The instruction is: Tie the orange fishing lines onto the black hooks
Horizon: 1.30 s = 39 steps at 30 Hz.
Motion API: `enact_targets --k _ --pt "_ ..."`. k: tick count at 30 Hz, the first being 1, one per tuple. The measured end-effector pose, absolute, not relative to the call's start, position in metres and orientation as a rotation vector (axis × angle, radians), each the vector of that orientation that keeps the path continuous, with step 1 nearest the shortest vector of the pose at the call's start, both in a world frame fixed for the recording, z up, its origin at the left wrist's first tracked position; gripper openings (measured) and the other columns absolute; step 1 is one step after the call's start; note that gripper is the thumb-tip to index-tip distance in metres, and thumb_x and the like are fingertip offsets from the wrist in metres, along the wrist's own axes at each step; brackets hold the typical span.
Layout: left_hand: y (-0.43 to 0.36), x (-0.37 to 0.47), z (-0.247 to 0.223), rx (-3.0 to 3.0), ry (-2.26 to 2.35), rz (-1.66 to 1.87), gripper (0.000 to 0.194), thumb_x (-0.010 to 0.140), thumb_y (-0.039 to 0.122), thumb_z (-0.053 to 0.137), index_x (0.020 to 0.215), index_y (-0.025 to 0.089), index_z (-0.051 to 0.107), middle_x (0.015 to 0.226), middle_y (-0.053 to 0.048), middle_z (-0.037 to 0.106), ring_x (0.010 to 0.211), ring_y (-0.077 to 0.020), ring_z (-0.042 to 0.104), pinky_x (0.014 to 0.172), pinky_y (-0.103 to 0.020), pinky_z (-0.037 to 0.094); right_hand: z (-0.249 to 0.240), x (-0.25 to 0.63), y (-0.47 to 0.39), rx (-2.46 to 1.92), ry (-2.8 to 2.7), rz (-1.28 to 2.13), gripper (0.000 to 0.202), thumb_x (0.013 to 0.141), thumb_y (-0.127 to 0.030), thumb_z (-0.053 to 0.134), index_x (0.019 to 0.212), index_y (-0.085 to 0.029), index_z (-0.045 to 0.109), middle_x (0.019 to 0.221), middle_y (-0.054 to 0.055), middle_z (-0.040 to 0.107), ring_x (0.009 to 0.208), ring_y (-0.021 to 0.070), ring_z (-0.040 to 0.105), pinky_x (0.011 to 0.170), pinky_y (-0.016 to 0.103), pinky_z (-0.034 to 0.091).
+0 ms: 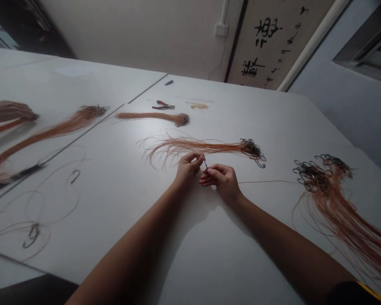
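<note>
My left hand [190, 166] pinches the upper end of a small dark fish hook [205, 163] above the white table. Against its lower end, the fingertips of my right hand [220, 178] are closed. A thin reddish line [266, 181] runs from behind my right hand to the right. Just beyond my hands lies a bundle of orange lines [209, 147] with dark hooks [251, 148] at its right end. Farther right, a larger bundle of reddish lines [346, 212] has several black hooks [313, 174] at its top.
Behind are a smaller line bundle [149, 116], red-handled pliers [163, 105] and yellowish bits [199, 106]. At left, another person's hand [11, 111] rests near a long bundle [51, 132]. Loose hooks [33, 234] with curling lines lie at the lower left.
</note>
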<state>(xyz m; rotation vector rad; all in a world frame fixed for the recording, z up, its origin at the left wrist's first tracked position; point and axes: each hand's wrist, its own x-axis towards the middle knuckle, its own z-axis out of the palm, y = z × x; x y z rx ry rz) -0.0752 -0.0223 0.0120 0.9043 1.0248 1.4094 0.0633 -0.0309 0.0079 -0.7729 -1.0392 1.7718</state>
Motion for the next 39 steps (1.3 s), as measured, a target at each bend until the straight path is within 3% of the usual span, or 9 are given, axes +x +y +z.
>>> enact_targets --k 39 --pt "-0.0247 -0.0741 0.0151 0.937 1.051 1.423 0.023 0.086 0.028 0.066 0.079 0.01 0.055 0.056 0.008 0.042 0.041 0.0003 0.027 0.038 -0.013 0.021 0.0107 0.0604 -0.0326 -0.83 -1.041 1.74 0.021 0.07 -0.032 0.073 0.076 -0.014 0.065 0.062 0.003 0.071 0.051 0.0178 0.069 0.049 0.025 0.058"
